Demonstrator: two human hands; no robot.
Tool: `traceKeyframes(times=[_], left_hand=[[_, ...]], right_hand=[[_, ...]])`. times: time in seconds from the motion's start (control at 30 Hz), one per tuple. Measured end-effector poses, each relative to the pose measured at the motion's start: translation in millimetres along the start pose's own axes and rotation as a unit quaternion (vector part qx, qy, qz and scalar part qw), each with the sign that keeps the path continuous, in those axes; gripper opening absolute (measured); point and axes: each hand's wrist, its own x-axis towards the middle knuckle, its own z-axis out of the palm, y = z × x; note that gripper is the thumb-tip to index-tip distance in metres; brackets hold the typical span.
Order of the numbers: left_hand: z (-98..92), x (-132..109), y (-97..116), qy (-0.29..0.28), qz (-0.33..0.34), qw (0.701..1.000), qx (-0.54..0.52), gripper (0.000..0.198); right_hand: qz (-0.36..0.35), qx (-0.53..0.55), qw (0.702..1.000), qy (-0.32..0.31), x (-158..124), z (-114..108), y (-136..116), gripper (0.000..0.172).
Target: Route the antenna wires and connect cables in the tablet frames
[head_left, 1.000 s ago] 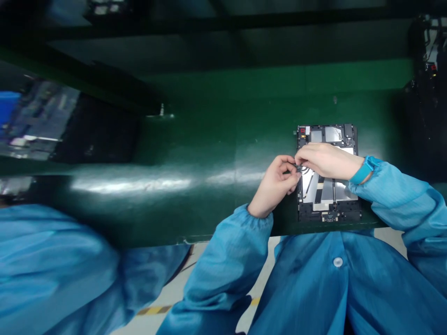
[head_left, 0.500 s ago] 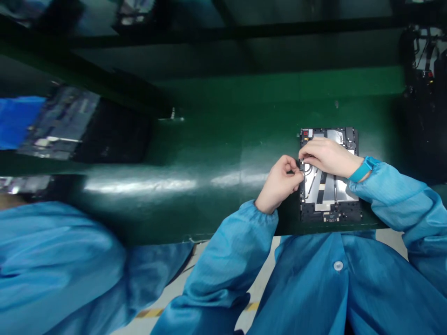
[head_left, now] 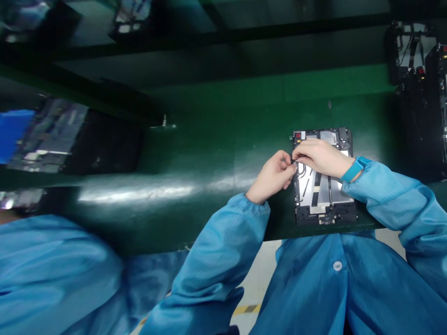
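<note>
An opened tablet-like device (head_left: 323, 197), with a black frame and silver inner plates, lies flat near the front edge of the green table. My left hand (head_left: 273, 176) is at its left edge, thumb and fingers pinched together; whatever sits between the tips is too small to name. Across the upper part of the device reaches my right hand (head_left: 321, 157), its fingertips closed at the same left edge, close to the left thumb. What those fingertips grip, if anything, is hidden. A blue band circles my right wrist.
Stacked black device parts (head_left: 417, 111) stand at the right. On the left lie more dark panels (head_left: 56, 135) beside a blue sheet (head_left: 16, 135). A co-worker's blue sleeve (head_left: 52, 270) fills the lower left. A shelf edge (head_left: 223, 35) runs above the green table (head_left: 195, 153).
The view has shifted slightly, so the device and hands appear a little further left. My left hand has come up along the device's edge, closer to my right fingertips.
</note>
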Motion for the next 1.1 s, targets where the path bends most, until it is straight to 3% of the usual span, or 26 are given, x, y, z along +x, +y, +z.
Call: traceKeyframes(times=[0.4, 0.63, 0.83, 1.1], left_hand=[[-1.2, 0, -1, -0.011, 0.003, 1.000, -0.004, 0.018], [1.7, 1, 14, -0.014, -0.069, 0.997, 0.015, 0.023], [-1.5, 9, 30, -0.015, -0.143, 0.990, 0.013, 0.030], [-5.9, 33, 31, 0.026, -0.106, 0.993, -0.045, 0.033]], right_hand=[[0.006, 0.010, 1.000, -0.005, 1, -2, -2, 0.014], [0.000, 0.003, 1.000, 0.019, -1, -1, 0, 0.015], [0.074, -0.026, 0.995, 0.069, 6, -4, 1, 0.011], [0.164, 0.020, 0.981, 0.107, 12, -6, -2, 0.021]])
